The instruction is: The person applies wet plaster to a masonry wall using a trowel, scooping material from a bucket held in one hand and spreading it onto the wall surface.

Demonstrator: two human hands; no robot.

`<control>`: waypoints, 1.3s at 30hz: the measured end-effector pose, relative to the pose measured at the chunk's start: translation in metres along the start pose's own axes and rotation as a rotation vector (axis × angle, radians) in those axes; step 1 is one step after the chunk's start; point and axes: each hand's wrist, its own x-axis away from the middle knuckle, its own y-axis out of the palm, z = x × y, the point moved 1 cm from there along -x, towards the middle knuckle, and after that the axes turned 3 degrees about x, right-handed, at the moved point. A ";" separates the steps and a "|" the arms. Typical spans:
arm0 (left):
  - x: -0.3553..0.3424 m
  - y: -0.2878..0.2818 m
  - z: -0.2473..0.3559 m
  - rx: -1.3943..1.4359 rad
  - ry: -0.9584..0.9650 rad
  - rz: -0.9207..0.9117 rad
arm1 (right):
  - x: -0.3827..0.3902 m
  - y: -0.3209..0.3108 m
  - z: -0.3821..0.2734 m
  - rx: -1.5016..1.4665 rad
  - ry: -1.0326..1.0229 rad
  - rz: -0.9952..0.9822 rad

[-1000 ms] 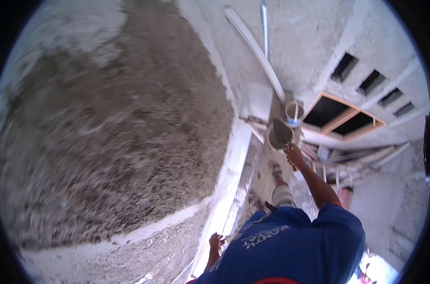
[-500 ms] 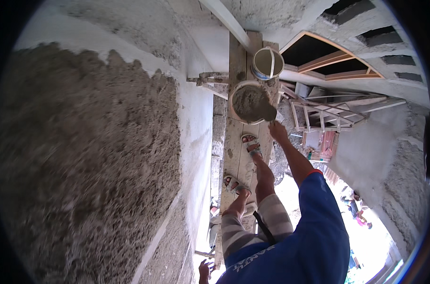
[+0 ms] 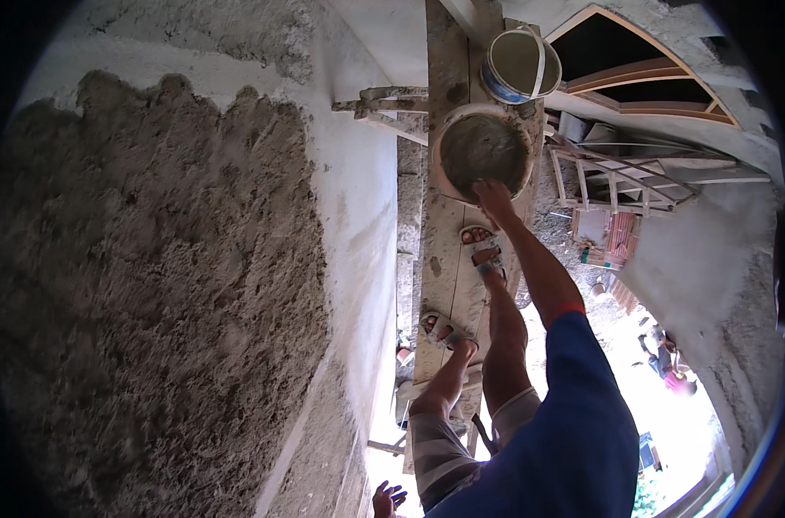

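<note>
My right hand (image 3: 494, 198) is closed on the trowel, whose blade is hidden in grey mortar inside a round basin (image 3: 444, 147). The basin sits on a wooden plank (image 3: 453, 276), beside a white-and-blue bucket (image 3: 506, 82) with a pale handle. Low at the bottom edge, my left hand (image 3: 388, 499) hangs with fingers apart, holding nothing. Rough brown-grey mortar (image 3: 168, 285) covers much of the wall at left, bordered by paler plaster (image 3: 354, 233).
My sandalled feet stand on the narrow plank. A timber bracket (image 3: 379, 108) crosses beside it. At right are a wooden-framed opening (image 3: 634, 65), piled timber framework (image 3: 626, 181) and a grey wall (image 3: 703, 276). Far below, another person (image 3: 673, 371) is visible in bright light.
My right hand has lowered the trowel into the basin, where its blade has gone from sight. The view has swung down along the plank, bringing my legs and feet further into it.
</note>
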 end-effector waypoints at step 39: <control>0.049 0.016 0.074 0.398 0.628 -0.324 | -0.236 -0.560 -0.667 -0.771 0.137 0.820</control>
